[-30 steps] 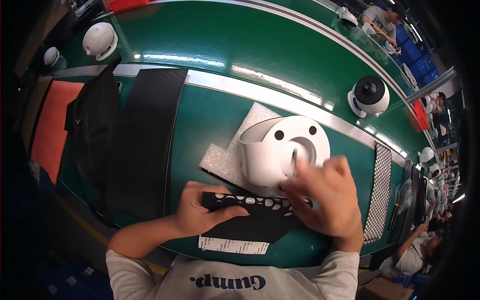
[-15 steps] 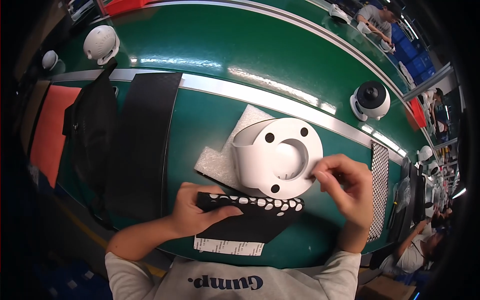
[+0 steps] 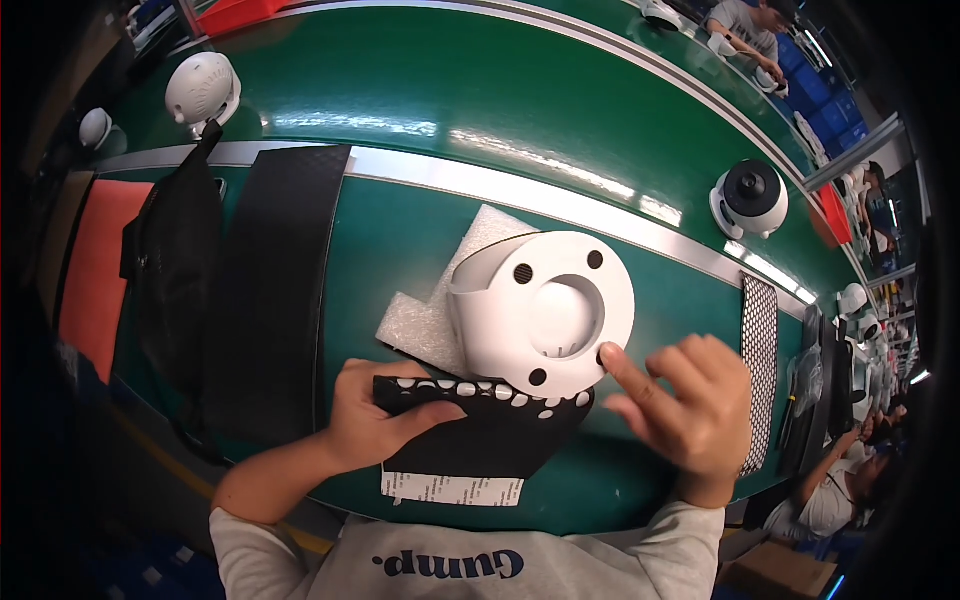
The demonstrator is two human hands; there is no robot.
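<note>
A white round housing [image 3: 520, 320] lies on the green work mat with its ring-shaped base turned up. Three dark round pads [image 3: 523, 274] show plainly on the ring. My right hand [image 3: 690, 405] has its index fingertip on a fourth dark pad at the ring's lower right. Its thumb stands apart and the other fingers are curled. My left hand [image 3: 375, 415] grips the left end of a black sheet of adhesive pads [image 3: 490, 440], thumb on top. White round gaps line its far edge, which touches or lies just below the housing. A piece of white foam [image 3: 420, 325] is under the housing.
To the left lie black sheets [image 3: 275, 290], a black bag [image 3: 185, 290] and an orange sheet [image 3: 105, 270]. A perforated strip [image 3: 758, 350] is at the right. Beyond the metal rail, a white camera with a black front [image 3: 748, 195] and another white device [image 3: 203, 90] stand on the green surface.
My right index finger has straightened onto the ring, where a dark pad now shows under the fingertip. The view has shifted slightly; my left hand keeps its grip on the black sheet.
</note>
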